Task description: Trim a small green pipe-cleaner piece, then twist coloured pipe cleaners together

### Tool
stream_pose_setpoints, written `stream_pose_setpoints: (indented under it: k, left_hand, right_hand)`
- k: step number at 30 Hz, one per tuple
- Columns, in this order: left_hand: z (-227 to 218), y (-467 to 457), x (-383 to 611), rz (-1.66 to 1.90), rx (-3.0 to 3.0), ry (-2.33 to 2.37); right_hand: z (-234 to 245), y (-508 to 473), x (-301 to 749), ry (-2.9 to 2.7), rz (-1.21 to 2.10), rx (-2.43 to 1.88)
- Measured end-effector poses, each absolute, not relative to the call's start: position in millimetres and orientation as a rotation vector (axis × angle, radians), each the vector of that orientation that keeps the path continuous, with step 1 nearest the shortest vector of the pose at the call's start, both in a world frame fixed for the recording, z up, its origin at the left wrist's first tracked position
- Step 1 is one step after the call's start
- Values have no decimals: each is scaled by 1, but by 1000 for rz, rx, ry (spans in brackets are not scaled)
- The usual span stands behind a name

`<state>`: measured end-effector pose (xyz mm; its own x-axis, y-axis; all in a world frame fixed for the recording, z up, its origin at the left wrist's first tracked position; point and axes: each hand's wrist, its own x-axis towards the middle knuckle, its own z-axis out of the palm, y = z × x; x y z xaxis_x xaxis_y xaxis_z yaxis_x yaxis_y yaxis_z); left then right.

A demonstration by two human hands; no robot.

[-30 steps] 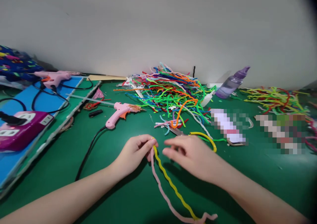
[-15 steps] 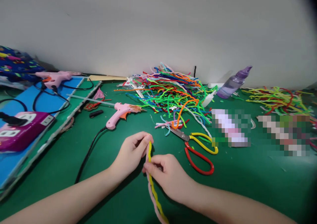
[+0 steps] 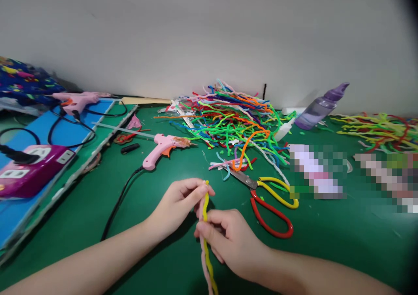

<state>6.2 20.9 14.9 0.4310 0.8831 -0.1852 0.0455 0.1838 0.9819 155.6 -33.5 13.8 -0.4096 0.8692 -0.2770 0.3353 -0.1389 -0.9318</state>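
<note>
My left hand [image 3: 178,206] pinches the top ends of a yellow pipe cleaner [image 3: 205,203] and a pink pipe cleaner [image 3: 205,271] just above the green table [image 3: 326,251]. Just below it, my right hand [image 3: 228,238] is closed round the same pair, which run twisted together toward the bottom edge of the picture. Scissors [image 3: 267,199] with one yellow and one red handle lie on the table right of my right hand. A pink glue gun [image 3: 163,147] lies beyond my left hand, its black cord [image 3: 119,199] trailing toward me.
A big heap of coloured pipe cleaners [image 3: 231,121] lies at the back, a second heap [image 3: 382,132] far right. A purple bottle [image 3: 321,105] lies by the wall. At left are a blue board [image 3: 62,134], another pink glue gun [image 3: 76,101] and a purple power strip [image 3: 29,171].
My right hand came back from the scissors, took hold of the two pipe cleaners below my left hand and drew them together. The view shifted slightly left.
</note>
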Motion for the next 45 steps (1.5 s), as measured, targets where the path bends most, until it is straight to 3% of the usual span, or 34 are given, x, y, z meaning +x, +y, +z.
stream_pose_setpoints:
  k: [31, 34, 41, 45]
  left_hand:
    - [10, 21, 5, 650, 1498, 1017]
    - [8, 22, 5, 709, 1429, 1030]
    - [11, 23, 5, 727, 1384, 1063]
    - [15, 22, 7, 708, 1392, 1067]
  right_hand:
    - [18, -30, 163, -2122, 1282, -1231]
    - [36, -29, 169, -2339, 1082, -1357]
    - [70, -12, 227, -2487, -10, -1544]
    - [58, -1, 269, -2521, -113, -1659]
